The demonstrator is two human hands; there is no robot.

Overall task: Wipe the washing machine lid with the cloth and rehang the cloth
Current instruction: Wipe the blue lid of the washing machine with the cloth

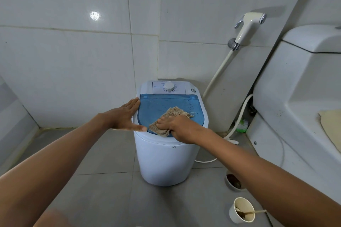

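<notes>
A small white washing machine (162,162) stands on the grey floor in the tiled corner, with a translucent blue lid (166,105) on top. A beige woven cloth (171,114) lies crumpled on the near half of the lid. My right hand (175,127) presses down on the cloth's near end with curled fingers gripping it. My left hand (125,116) lies flat and straight-fingered against the machine's left rim, thumb reaching along the near edge of the lid. Water drops speckle the far part of the lid.
A white toilet (304,88) with its cistern fills the right side. A bidet sprayer (249,26) hangs on the wall, its hose running down behind the machine. Two paper cups (241,210) stand on the floor near my right arm. A control dial (169,86) sits behind the lid.
</notes>
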